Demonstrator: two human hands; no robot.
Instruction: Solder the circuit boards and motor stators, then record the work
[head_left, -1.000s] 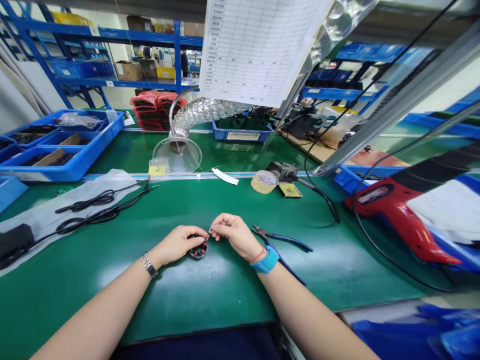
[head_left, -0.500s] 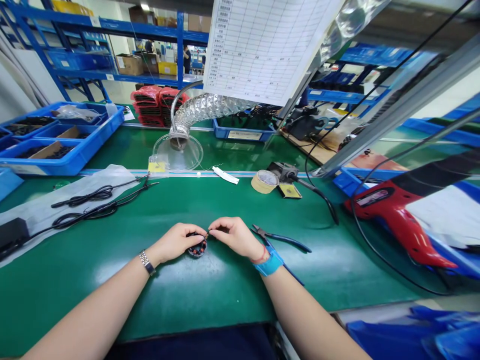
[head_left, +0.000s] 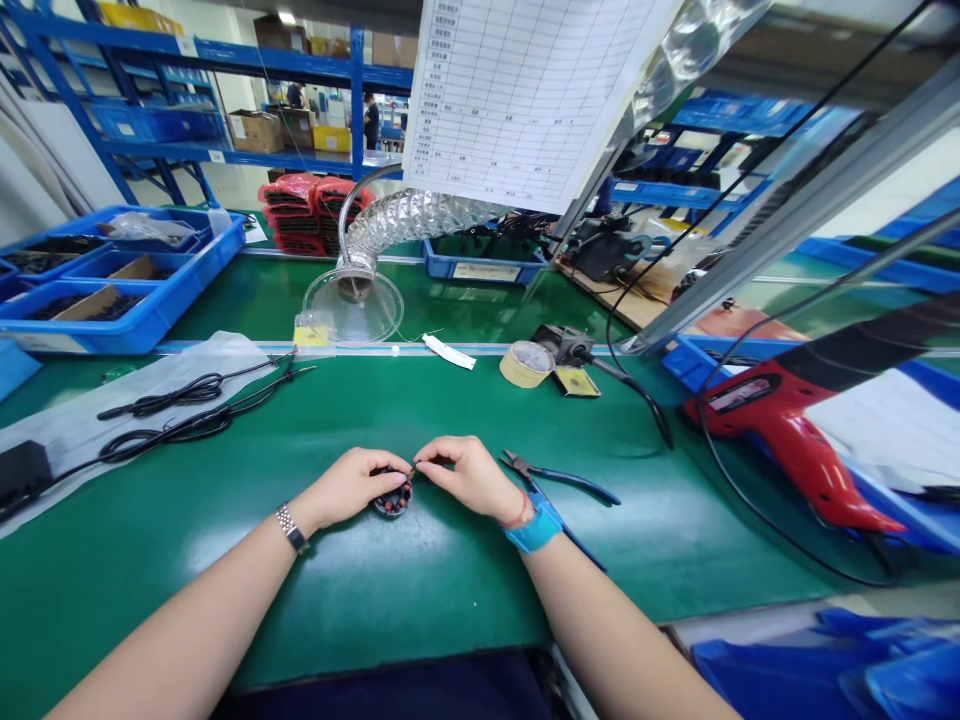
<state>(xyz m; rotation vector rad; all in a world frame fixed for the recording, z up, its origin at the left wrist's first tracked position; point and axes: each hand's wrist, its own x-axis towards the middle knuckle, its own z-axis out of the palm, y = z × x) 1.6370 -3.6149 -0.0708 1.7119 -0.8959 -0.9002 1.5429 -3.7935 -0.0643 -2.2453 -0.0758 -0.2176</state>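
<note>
In the head view, your left hand is grasping the small round part with its dark and orange pieces, fingers curling over its upper edge just above the green tabletop or on it; you cannot tell which. Your right hand is pinching its thumb and fingertips together beside it, though what that grip is holding is too small to tell, and the pliers are lying near your right wrist.

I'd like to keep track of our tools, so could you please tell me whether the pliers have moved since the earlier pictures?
No, the pliers show no visible movement, judged against the tape roll on the bench.
</note>
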